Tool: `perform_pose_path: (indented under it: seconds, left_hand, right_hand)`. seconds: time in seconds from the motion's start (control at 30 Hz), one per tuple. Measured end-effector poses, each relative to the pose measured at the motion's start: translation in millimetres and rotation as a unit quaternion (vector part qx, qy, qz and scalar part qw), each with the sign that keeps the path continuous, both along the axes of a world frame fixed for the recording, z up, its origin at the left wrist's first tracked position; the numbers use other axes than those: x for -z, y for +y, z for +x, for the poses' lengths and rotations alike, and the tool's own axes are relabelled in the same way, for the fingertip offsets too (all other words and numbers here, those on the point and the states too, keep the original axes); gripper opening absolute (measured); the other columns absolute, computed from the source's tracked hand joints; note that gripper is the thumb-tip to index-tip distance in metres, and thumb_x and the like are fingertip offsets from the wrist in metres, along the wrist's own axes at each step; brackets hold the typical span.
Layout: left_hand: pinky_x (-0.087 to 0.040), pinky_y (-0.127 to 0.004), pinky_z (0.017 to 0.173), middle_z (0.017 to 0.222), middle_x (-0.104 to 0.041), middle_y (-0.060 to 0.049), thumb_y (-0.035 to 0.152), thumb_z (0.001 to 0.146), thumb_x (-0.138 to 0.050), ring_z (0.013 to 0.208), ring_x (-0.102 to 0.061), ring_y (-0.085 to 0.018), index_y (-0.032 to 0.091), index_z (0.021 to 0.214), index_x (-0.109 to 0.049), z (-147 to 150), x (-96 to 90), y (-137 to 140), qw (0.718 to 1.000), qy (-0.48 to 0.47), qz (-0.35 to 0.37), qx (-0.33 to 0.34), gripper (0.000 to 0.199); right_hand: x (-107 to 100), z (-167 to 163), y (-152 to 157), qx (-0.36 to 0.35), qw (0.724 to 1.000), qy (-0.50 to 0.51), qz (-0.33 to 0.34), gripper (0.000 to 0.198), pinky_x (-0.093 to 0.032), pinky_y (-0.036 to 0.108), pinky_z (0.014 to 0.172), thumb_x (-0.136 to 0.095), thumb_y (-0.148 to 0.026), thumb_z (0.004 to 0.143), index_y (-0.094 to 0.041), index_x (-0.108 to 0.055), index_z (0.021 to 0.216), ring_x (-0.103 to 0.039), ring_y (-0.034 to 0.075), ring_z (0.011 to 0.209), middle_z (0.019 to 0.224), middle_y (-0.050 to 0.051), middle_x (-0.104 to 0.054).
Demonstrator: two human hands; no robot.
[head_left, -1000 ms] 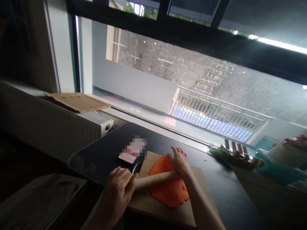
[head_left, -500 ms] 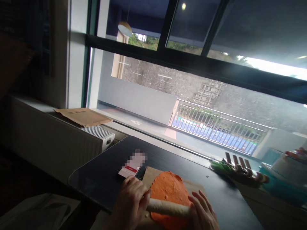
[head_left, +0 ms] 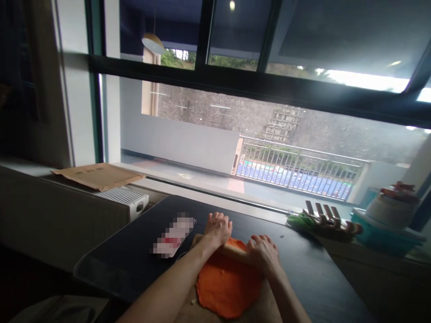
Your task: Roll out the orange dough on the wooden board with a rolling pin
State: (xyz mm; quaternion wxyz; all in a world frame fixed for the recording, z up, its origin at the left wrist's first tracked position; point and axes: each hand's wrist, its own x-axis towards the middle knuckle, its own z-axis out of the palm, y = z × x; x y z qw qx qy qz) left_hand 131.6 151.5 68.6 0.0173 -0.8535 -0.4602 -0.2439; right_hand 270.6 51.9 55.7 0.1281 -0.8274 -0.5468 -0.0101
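Observation:
A flat orange sheet of dough lies on a brown board or mat on the dark table. Across the far part of the dough rests a pale rolling pin. My left hand is closed over the pin's left end, fingers curled. At the other end, my right hand grips the pin in the same way. Both hands cover the ends of the pin. Left of the dough lies a phone with a blurred screen.
The dark table stands against a large window. On the sill at right are a green item, a rack with upright slats and a teal container. A brown envelope lies on the radiator at left.
Both hands have pushed the rolling pin away from me, from the near part of the dough to its far part. The camera view has shifted and levelled slightly.

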Motion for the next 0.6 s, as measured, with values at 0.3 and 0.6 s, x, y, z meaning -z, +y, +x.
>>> perform_pose_path:
  seconds: [0.3, 0.6]
  left_hand:
    - [-0.035, -0.044, 0.099, 0.104, -0.067, -0.007, 0.037, 0.092, -0.037, 0.1, -0.056, -0.024, 0.022, 0.099, -0.065, -43.1, 10.2, -62.1, 0.998, 0.023, 0.016, 0.061, 0.033]
    - [-0.029, -0.053, 0.105, 0.129, -0.059, -0.011, 0.04, 0.093, -0.029, 0.122, -0.048, -0.028, 0.019, 0.128, -0.052, -24.3, 11.0, -32.1, 0.995, 0.048, -0.085, 0.031, 0.046]
  right_hand:
    - [28.6, -24.7, -46.5, -0.033, 0.994, -0.078, 0.065, 0.04, -0.026, 0.044, 0.107, -0.03, -0.03, 0.095, -0.026, -0.06, 0.122, -0.037, 0.027, 0.132, 0.134, 0.006, -0.054]
    - [-0.7, -22.7, -22.6, -0.006, 0.999, -0.045, -0.021, 0.044, -0.023, 0.047, 0.107, -0.028, -0.031, 0.095, -0.021, -0.051, 0.132, -0.032, 0.028, 0.135, 0.14, 0.011, -0.047]
